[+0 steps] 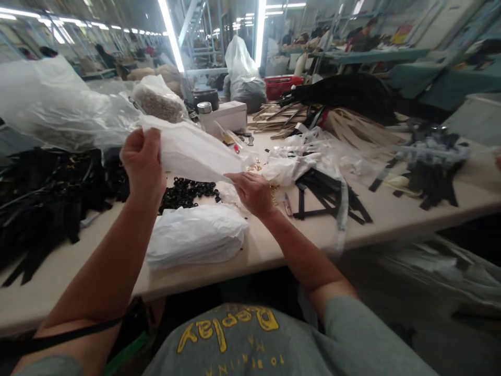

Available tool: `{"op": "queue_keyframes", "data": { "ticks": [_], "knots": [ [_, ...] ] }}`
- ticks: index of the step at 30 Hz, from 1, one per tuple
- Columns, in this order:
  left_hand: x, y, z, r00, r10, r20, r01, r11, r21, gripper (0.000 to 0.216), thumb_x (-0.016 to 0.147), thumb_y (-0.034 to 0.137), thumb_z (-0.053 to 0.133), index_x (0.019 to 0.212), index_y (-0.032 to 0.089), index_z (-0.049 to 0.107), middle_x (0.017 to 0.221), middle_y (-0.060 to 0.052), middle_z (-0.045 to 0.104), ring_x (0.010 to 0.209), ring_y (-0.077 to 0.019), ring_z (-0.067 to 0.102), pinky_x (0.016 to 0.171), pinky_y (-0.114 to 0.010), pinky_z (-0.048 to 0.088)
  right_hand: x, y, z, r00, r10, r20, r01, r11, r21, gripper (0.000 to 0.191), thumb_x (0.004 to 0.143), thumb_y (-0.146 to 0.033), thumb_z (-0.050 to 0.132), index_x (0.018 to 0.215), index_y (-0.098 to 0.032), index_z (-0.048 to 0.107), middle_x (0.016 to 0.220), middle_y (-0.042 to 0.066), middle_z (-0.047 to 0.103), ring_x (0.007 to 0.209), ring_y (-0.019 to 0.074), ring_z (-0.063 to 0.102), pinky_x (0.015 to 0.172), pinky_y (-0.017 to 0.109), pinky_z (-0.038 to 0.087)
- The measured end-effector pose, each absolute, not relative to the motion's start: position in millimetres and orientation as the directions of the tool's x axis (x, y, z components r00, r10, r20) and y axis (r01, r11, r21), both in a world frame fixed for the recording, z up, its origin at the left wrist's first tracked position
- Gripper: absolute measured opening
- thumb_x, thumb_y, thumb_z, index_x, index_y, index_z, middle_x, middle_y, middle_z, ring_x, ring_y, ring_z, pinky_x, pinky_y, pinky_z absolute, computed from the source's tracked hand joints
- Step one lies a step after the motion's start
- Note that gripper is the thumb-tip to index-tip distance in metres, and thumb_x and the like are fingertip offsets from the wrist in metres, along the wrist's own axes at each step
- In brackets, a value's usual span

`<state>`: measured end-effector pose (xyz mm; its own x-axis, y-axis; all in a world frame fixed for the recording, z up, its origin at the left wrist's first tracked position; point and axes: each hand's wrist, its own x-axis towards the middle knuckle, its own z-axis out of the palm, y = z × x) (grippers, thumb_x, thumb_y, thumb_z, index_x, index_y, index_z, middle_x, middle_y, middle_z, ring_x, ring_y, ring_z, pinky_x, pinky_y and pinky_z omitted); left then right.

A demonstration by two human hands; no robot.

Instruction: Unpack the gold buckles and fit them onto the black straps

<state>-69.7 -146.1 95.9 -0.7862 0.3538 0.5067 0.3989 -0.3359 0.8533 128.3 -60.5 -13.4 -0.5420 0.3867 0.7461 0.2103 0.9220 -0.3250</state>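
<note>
A thin white sheet, like tissue paper point(195, 146), is stretched between my two hands above the table. My left hand point(144, 159) is closed on its upper left end, thumb and fingers pinched together. At the lower right end, my right hand point(252, 192) grips the edge between thumb and fingers. Below the sheet lies a folded white bundle point(198, 235) near the table's front edge. Small black ring-like pieces point(188, 194) are heaped behind that bundle, partly hidden by the sheet. Small gold-coloured pieces point(256, 166) lie scattered close to my right hand.
Black straps point(43, 209) are piled on the left, with more black strips point(332, 196) to the right. A bundle of black straps point(434, 167) lies farther right. Beige strips point(356, 136), a white box point(230, 116) and a red basket point(282, 86) stand toward the back.
</note>
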Motion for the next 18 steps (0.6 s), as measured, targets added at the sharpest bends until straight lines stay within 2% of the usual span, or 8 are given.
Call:
{"op": "queue_keyframes", "data": {
  "ticks": [2, 4, 5, 7, 9, 11, 15, 18],
  "knots": [
    [-75, -170, 83, -0.773, 0.313, 0.551, 0.421, -0.396, 0.816, 0.006, 0.087, 0.021, 0.058, 0.082, 0.020, 0.055, 0.055, 0.008, 0.047, 0.047, -0.0072, 0.042, 0.047, -0.024, 0.034, 136, -63, -10, -0.512, 0.424, 0.747, 0.235, 0.906, -0.353, 0.032, 0.104, -0.026, 0.041, 0.120, -0.024, 0.069, 0.100, 0.003, 0.074, 0.091, 0.0155, 0.068, 0.084, 0.026, 0.051],
    [-76, -200, 66, -0.700, 0.300, 0.648, 0.489, -0.459, 0.742, 0.013, 0.090, 0.031, 0.058, 0.083, 0.020, 0.059, 0.049, 0.008, 0.046, 0.039, -0.0089, 0.040, 0.040, -0.026, 0.027, 143, -64, -9, -0.488, 0.464, 0.739, 0.253, 0.886, -0.389, 0.033, 0.102, -0.024, 0.043, 0.122, -0.024, 0.068, 0.106, 0.004, 0.074, 0.094, 0.0165, 0.069, 0.085, 0.027, 0.053],
    [-74, -216, 56, -0.640, 0.331, 0.694, 0.534, -0.457, 0.711, 0.017, 0.092, 0.033, 0.057, 0.082, 0.020, 0.061, 0.049, 0.007, 0.049, 0.039, -0.0095, 0.041, 0.040, -0.027, 0.027, 146, -64, -9, -0.484, 0.478, 0.733, 0.256, 0.878, -0.403, 0.033, 0.101, -0.024, 0.044, 0.123, -0.023, 0.067, 0.110, 0.004, 0.073, 0.097, 0.0171, 0.069, 0.086, 0.027, 0.053],
    [-66, -244, 35, -0.458, 0.530, 0.714, 0.654, -0.343, 0.674, 0.018, 0.093, 0.031, 0.059, 0.082, 0.021, 0.068, 0.054, 0.004, 0.057, 0.043, -0.0103, 0.049, 0.044, -0.027, 0.035, 150, -64, -8, -0.477, 0.494, 0.727, 0.264, 0.870, -0.417, 0.033, 0.099, -0.023, 0.044, 0.123, -0.022, 0.067, 0.114, 0.005, 0.073, 0.101, 0.0183, 0.069, 0.088, 0.028, 0.054],
    [-58, -262, 14, -0.204, 0.743, 0.637, 0.797, -0.252, 0.549, 0.011, 0.090, 0.029, 0.065, 0.084, 0.023, 0.072, 0.067, 0.000, 0.067, 0.055, -0.0127, 0.059, 0.053, -0.028, 0.044, 151, -68, -6, -0.478, 0.494, 0.727, 0.278, 0.870, -0.408, 0.034, 0.099, -0.022, 0.044, 0.123, -0.022, 0.067, 0.114, 0.005, 0.073, 0.101, 0.0186, 0.069, 0.087, 0.029, 0.055],
    [-54, -268, -8, -0.044, 0.838, 0.543, 0.874, -0.231, 0.428, 0.010, 0.090, 0.029, 0.065, 0.088, 0.025, 0.073, 0.082, -0.003, 0.073, 0.071, -0.0172, 0.067, 0.065, -0.030, 0.051, 148, -78, 1, -0.483, 0.479, 0.733, 0.288, 0.877, -0.384, 0.035, 0.099, -0.020, 0.043, 0.124, -0.023, 0.067, 0.111, 0.004, 0.073, 0.097, 0.0175, 0.070, 0.086, 0.028, 0.055],
    [-60, -254, -46, -0.004, 0.931, 0.364, 0.912, -0.146, 0.383, 0.021, 0.088, 0.032, 0.060, 0.103, 0.022, 0.072, 0.102, -0.011, 0.072, 0.098, -0.0280, 0.066, 0.089, -0.043, 0.053, 136, -112, 17, -0.548, 0.408, 0.730, 0.228, 0.913, -0.339, 0.039, 0.101, -0.016, 0.040, 0.126, -0.027, 0.066, 0.119, 0.002, 0.071, 0.101, 0.0163, 0.068, 0.089, 0.028, 0.055],
    [-67, -248, -68, -0.091, 0.962, 0.259, 0.893, -0.037, 0.449, 0.019, 0.081, 0.033, 0.066, 0.095, 0.021, 0.071, 0.097, -0.013, 0.070, 0.100, -0.0353, 0.065, 0.091, -0.054, 0.052, 126, -142, 19, -0.658, 0.298, 0.691, 0.114, 0.947, -0.301, 0.036, 0.101, -0.018, 0.043, 0.127, -0.029, 0.065, 0.133, 0.001, 0.064, 0.116, 0.0189, 0.064, 0.098, 0.033, 0.053]
  ]
}}
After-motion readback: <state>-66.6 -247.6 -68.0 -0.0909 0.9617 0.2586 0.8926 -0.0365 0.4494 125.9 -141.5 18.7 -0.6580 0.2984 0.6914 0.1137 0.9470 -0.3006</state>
